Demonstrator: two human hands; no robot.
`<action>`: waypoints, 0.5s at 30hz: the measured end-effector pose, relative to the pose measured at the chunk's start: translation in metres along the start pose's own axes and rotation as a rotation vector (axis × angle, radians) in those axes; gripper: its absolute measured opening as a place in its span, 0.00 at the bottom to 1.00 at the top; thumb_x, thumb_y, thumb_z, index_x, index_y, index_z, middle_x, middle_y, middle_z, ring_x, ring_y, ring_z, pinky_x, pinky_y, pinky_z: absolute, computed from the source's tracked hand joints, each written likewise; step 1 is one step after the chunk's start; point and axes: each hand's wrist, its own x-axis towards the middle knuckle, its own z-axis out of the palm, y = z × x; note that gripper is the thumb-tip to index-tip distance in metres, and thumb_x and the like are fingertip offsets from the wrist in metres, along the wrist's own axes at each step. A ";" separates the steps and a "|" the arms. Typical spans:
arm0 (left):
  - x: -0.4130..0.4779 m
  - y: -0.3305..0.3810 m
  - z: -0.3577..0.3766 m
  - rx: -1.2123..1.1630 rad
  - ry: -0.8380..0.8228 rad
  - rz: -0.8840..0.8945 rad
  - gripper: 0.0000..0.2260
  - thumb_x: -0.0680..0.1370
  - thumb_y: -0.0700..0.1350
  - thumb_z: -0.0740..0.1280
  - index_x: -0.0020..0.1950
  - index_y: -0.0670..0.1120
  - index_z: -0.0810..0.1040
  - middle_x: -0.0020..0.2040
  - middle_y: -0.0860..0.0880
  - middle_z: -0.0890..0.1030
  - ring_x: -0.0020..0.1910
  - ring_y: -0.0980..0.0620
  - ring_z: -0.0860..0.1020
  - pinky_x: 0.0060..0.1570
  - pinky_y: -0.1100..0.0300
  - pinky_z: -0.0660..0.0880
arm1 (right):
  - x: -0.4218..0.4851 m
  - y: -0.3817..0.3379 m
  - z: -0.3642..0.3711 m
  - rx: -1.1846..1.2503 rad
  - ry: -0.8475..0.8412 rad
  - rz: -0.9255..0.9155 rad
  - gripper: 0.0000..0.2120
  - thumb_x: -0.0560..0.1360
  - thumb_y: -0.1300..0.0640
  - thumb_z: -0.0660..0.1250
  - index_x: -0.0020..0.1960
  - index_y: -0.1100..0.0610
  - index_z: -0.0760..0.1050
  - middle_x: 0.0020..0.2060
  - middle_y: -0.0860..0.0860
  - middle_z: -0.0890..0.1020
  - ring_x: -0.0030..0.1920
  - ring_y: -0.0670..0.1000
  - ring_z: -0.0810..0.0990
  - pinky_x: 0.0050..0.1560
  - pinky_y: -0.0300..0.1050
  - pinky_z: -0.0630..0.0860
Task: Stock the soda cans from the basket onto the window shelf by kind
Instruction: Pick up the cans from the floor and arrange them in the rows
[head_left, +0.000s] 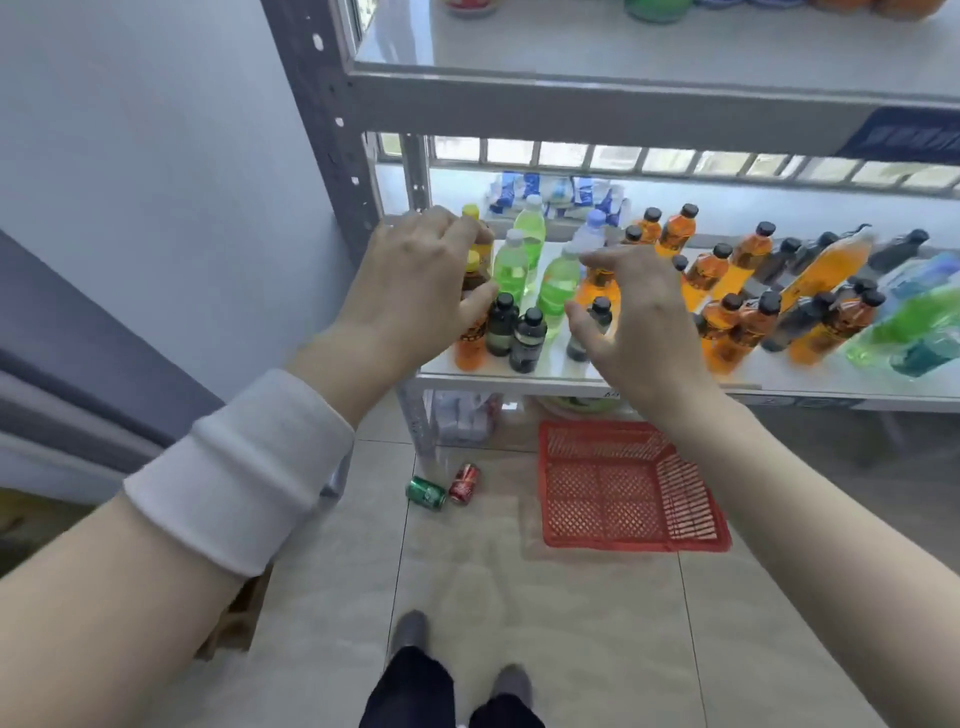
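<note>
Grips yellow-capped bottle (475, 280) with left hand (415, 280), right hand (639, 312) open over orange bottle (597, 287); risks toppling neighbours off shelf (519, 381) front edge.

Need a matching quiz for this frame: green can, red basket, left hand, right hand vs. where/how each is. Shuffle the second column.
Column A
1. green can
2. red basket
3. left hand
4. right hand

Column B
a. fingers spread, holding nothing, over an orange bottle
b. on the floor, nothing inside
c. at the yellow-capped bottles, left end of the shelf
d. lying on the floor next to the red can

Pairs: 1-d, 2-b, 3-c, 4-a
</note>
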 end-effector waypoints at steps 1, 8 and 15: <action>-0.005 -0.009 0.005 0.002 -0.015 -0.009 0.19 0.77 0.53 0.63 0.66 0.47 0.71 0.62 0.45 0.74 0.62 0.44 0.71 0.60 0.51 0.64 | -0.004 -0.003 0.011 0.004 -0.015 0.006 0.21 0.73 0.51 0.61 0.59 0.64 0.73 0.53 0.60 0.77 0.57 0.61 0.74 0.60 0.45 0.66; -0.046 -0.087 0.095 -0.228 -0.179 -0.076 0.18 0.76 0.52 0.65 0.63 0.48 0.73 0.61 0.47 0.76 0.60 0.46 0.73 0.61 0.51 0.68 | -0.052 0.000 0.132 0.050 -0.100 0.138 0.17 0.71 0.57 0.67 0.58 0.63 0.74 0.52 0.59 0.77 0.56 0.59 0.74 0.61 0.37 0.62; -0.153 -0.149 0.304 -0.403 -0.499 -0.232 0.17 0.76 0.50 0.65 0.64 0.51 0.72 0.61 0.53 0.75 0.62 0.54 0.71 0.64 0.55 0.66 | -0.179 0.073 0.314 0.012 -0.425 0.299 0.20 0.67 0.63 0.73 0.58 0.62 0.74 0.53 0.56 0.77 0.56 0.57 0.74 0.60 0.34 0.60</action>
